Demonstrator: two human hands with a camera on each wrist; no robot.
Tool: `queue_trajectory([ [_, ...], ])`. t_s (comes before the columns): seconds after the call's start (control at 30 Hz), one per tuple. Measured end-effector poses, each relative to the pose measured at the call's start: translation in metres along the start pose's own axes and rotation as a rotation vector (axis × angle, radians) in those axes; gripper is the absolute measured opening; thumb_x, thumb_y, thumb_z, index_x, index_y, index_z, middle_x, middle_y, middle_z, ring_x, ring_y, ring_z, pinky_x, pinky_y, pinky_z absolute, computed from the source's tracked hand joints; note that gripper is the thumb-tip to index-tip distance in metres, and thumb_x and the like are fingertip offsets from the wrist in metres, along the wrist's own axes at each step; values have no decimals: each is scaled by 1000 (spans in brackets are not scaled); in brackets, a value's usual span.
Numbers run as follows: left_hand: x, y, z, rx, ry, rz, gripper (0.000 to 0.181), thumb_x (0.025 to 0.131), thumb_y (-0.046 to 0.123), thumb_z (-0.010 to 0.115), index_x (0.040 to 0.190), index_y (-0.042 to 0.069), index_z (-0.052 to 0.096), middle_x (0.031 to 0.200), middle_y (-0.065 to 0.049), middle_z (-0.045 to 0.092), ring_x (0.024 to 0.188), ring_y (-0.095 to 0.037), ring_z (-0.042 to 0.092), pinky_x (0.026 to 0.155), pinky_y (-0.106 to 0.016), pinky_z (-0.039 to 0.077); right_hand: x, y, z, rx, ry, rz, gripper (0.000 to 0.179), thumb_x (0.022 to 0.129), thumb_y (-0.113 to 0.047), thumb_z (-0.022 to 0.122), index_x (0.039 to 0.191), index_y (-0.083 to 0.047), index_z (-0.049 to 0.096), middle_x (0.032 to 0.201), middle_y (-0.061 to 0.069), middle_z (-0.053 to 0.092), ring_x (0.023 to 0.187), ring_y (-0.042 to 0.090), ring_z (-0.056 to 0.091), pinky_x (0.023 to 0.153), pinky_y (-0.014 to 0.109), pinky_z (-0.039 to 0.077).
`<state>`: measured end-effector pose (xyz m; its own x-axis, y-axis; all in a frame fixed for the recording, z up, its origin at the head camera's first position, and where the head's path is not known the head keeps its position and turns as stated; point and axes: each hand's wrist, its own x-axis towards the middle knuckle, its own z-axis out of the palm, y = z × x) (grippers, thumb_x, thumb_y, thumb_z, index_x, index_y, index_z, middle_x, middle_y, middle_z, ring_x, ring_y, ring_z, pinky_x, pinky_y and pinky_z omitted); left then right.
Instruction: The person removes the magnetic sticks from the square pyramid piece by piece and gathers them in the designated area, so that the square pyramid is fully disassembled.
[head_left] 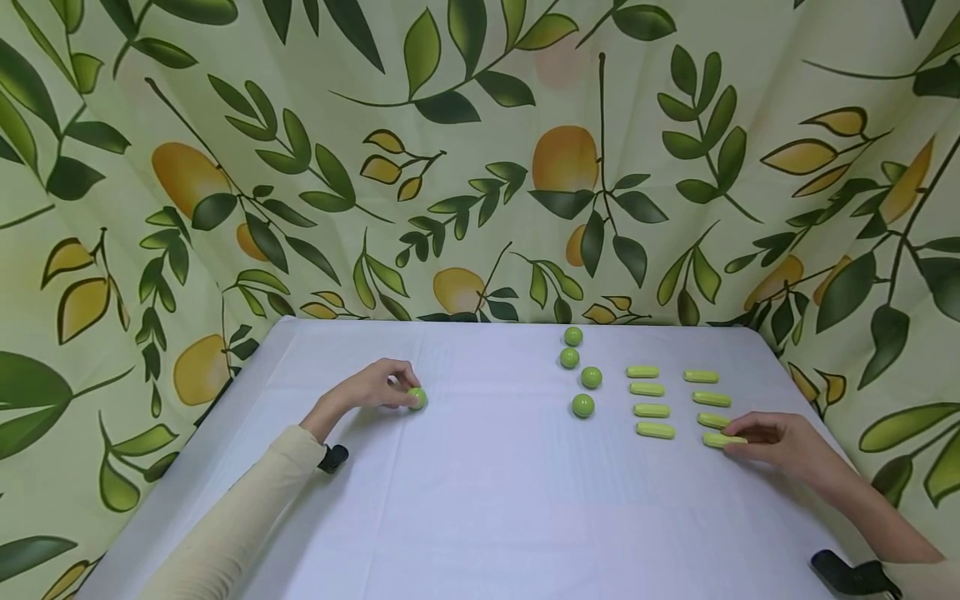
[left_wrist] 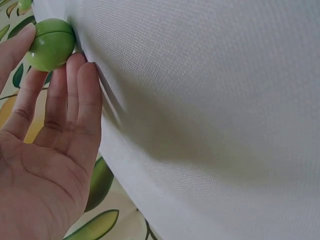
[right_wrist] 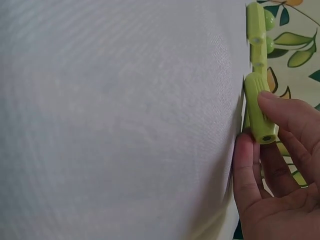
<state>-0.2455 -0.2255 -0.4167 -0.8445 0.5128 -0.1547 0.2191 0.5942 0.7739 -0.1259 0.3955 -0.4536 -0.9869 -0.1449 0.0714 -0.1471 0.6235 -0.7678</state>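
My left hand pinches a glossy green ball between thumb and fingers at the left of the table. In the left wrist view a thin seam runs across the ball, and the other fingertips rest by the white cloth. On the right, my right hand pinches a short, light green ribbed stick, the nearest in its column. The right wrist view shows my thumb on the side of this stick and a small dark hole in its end.
A white cloth covers the table. Several green balls form an uneven line right of the middle. Beside them lie two columns of light green sticks, the right one by my hand. A leaf-and-fruit patterned curtain hangs behind and at both sides.
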Motion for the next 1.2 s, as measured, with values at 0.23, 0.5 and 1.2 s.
queue_trajectory([
  [0.23, 0, -1, 1, 13, -1, -2, 18, 88, 5, 80, 98, 0, 67, 95, -8, 63, 82, -22, 60, 72, -41, 58, 0, 0, 0, -26, -15, 22, 22, 82, -7, 85, 101, 0, 74, 107, 13, 69, 86, 3, 63, 69, 20, 54],
  [0.5, 2, 0, 1, 59, -8, -23, 19, 88, 8, 80, 101, 3, 67, 96, -7, 63, 82, -20, 61, 69, -32, 57, -2, -2, 0, -56, -37, 35, 22, 83, -7, 84, 102, 0, 74, 108, 14, 68, 85, 4, 62, 69, 22, 54],
  [1.2, 32, 36, 12, 83, -134, 77, 18, 90, 10, 79, 104, 5, 69, 103, -4, 65, 89, -22, 64, 72, -32, 57, -1, -1, 2, -94, -31, -25, 18, 81, -4, 85, 96, -5, 75, 97, 6, 68, 80, 5, 62, 65, 22, 53],
])
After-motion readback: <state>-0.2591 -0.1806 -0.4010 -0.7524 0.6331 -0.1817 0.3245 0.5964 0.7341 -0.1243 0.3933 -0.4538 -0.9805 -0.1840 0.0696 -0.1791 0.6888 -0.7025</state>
